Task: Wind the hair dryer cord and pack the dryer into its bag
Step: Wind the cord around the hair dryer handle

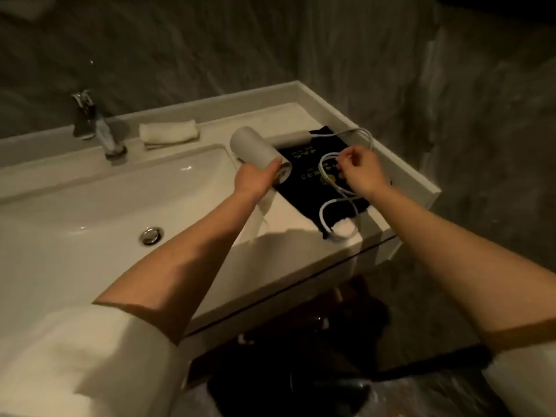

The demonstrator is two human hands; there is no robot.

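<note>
The white hair dryer (255, 150) lies on the vanity counter (288, 233), its barrel gripped at the near end by the left hand (255, 179). Its handle reaches away over the black bag (319, 182) — spread flat just right of that grip. The right hand (359, 171) pinches the white cord (331, 176), which loops below the fingers to the plug (344, 231). Beyond the left hand: a folded towel (168, 132) and faucet (96, 124).
</note>
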